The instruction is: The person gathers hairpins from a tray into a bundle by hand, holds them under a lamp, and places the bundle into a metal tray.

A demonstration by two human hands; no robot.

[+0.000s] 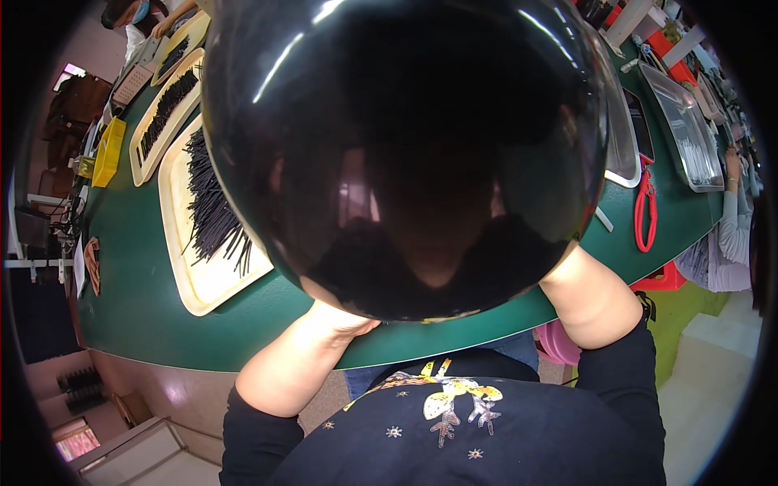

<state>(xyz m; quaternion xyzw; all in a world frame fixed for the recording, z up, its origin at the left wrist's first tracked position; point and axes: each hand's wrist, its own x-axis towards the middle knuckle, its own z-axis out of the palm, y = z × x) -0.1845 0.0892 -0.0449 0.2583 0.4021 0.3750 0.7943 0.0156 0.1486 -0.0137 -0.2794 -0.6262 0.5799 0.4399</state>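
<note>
A large glossy black dome (405, 154) fills most of the view, close to the camera, with a dim reflection in it. Both of my bare forearms rise from the lower edge and pass behind its lower rim. Only the heel of my left hand (344, 321) shows, pressed against the rim, and its fingers are hidden. My right forearm (596, 304) ends behind the dome, so that hand is hidden. I cannot tell whether either hand holds the dome.
A green table (146, 300) carries a cream tray (203, 283) of thin black sticks, with more such trays (166, 113) behind it. A red looped cord (646, 211) and metal trays (689, 138) lie at the right. Other people sit at the top left (134, 16) and right (733, 219).
</note>
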